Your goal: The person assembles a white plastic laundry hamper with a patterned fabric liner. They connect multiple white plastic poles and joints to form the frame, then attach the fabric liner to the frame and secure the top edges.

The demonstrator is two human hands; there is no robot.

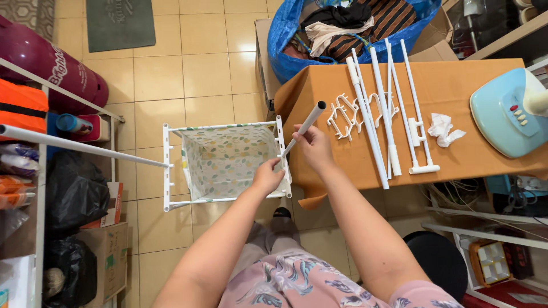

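White plastic tube (303, 128), slanted, is gripped in the closed right hand (313, 147), its lower end at the frame (224, 162) corner. Left hand (267, 175) clasps that frame rail just below. Fitting the tube into its socket looks under way; seating it needs straight alignment and downward push.

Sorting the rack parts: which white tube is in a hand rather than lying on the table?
The short white tube gripped by the right hand, angled up over the fabric basket frame.
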